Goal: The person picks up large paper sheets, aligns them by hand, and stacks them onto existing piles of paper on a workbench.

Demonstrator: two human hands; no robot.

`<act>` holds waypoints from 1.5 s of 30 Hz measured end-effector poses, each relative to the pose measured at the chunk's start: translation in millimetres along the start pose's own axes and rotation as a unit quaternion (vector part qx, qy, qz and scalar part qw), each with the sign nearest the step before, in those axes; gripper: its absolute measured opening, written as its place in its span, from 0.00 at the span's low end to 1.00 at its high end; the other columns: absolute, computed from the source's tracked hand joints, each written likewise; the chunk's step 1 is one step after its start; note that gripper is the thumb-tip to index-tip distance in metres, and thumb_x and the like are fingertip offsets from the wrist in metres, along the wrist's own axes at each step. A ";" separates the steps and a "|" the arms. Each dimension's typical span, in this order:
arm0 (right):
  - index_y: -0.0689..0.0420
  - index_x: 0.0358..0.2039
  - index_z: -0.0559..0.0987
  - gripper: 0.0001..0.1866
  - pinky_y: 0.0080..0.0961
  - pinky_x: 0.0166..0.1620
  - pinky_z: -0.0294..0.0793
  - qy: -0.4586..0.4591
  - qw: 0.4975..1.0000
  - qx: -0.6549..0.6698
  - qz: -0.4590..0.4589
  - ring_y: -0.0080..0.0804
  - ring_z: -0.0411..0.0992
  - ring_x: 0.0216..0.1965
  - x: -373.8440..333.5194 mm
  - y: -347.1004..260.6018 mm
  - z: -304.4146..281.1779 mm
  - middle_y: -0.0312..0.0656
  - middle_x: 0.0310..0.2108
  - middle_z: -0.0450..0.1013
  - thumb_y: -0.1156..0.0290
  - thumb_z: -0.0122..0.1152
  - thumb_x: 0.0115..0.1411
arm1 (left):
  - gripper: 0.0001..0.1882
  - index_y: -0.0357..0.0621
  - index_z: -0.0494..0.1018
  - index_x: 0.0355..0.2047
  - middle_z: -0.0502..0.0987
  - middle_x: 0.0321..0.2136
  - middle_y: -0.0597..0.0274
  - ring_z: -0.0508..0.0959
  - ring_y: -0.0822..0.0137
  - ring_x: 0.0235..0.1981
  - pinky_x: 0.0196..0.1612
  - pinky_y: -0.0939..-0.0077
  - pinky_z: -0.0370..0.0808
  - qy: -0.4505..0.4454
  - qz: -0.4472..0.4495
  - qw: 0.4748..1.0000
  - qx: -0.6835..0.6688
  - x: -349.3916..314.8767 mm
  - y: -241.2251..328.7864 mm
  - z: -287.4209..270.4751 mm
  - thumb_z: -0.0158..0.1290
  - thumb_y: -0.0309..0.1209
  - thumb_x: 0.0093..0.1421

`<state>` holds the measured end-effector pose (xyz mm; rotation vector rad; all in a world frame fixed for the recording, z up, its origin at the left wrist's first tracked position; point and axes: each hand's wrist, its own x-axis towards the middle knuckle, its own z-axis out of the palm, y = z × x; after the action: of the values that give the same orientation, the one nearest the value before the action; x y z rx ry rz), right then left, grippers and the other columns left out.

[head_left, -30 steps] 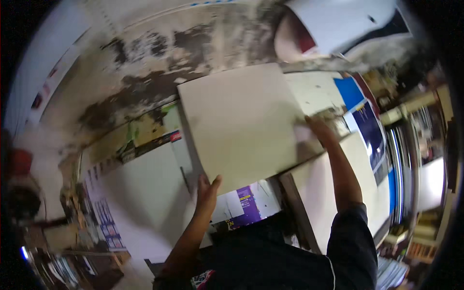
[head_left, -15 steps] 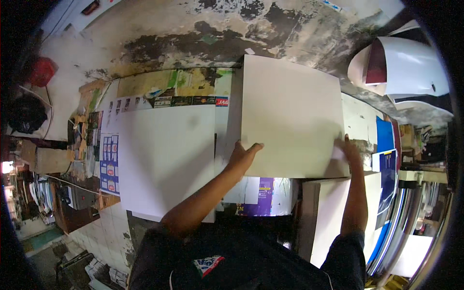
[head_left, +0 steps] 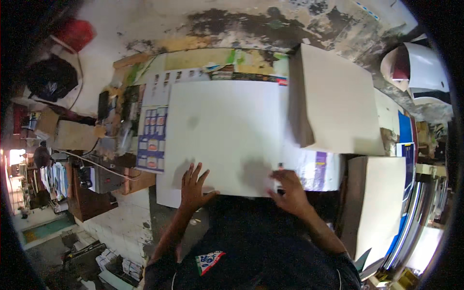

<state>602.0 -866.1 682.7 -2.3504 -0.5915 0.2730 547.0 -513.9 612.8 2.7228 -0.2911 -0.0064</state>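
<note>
A large white sheet lies flat before me, with the edge of another white sheet showing beneath it at the lower left. My left hand rests on its near edge, fingers spread and thumb out to the side. At the sheet's near right corner is my right hand, its fingers bent in toward the thumb. Something small, pale and dark shows at those fingertips, too blurred to name. To the right stands a tall stack of cream-white sheets, apart from both hands.
Another stack of pale sheets stands at the near right. A purple and white printed sheet lies between the stacks and the white sheet. A blue printed sheet is at the left. Behind runs a stained wall.
Both hands have left the tall stack and moved left to the near edge of the white sheet. The view has swung left, so everything sits further right.
</note>
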 end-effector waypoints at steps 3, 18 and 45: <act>0.54 0.53 0.76 0.26 0.50 0.64 0.58 -0.054 0.998 -0.024 -0.013 0.52 0.62 0.61 -8.2 -38.2 93.1 0.47 0.56 0.70 0.55 0.67 0.57 | 0.38 0.49 0.71 0.58 0.62 0.65 0.52 0.58 0.46 0.68 0.65 0.43 0.55 -0.031 0.005 0.999 0.027 -53.4 -46.9 6.5 0.56 0.61 0.56; 0.53 0.50 0.76 0.26 0.42 0.56 0.68 0.055 0.974 -0.190 -0.109 0.45 0.67 0.51 8.9 -61.9 179.5 0.42 0.49 0.70 0.68 0.69 0.48 | 0.26 0.46 0.76 0.49 0.75 0.54 0.54 0.75 0.53 0.51 0.52 0.54 0.71 0.090 0.236 0.961 0.116 -57.6 -102.8 22.2 0.55 0.52 0.60; 0.54 0.27 0.81 0.36 0.44 0.32 0.78 -0.021 0.951 -0.303 0.061 0.49 0.79 0.27 271.2 -53.2 25.2 0.50 0.21 0.77 0.32 0.42 0.63 | 0.30 0.45 0.76 0.26 0.77 0.17 0.47 0.80 0.44 0.22 0.29 0.46 0.77 -0.047 0.090 0.991 0.087 222.9 -128.8 -89.2 0.38 0.54 0.70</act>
<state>812.2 -685.2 690.6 -2.9881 -0.6131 0.2181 795.2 -408.9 652.8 2.8624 -0.5889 -0.0631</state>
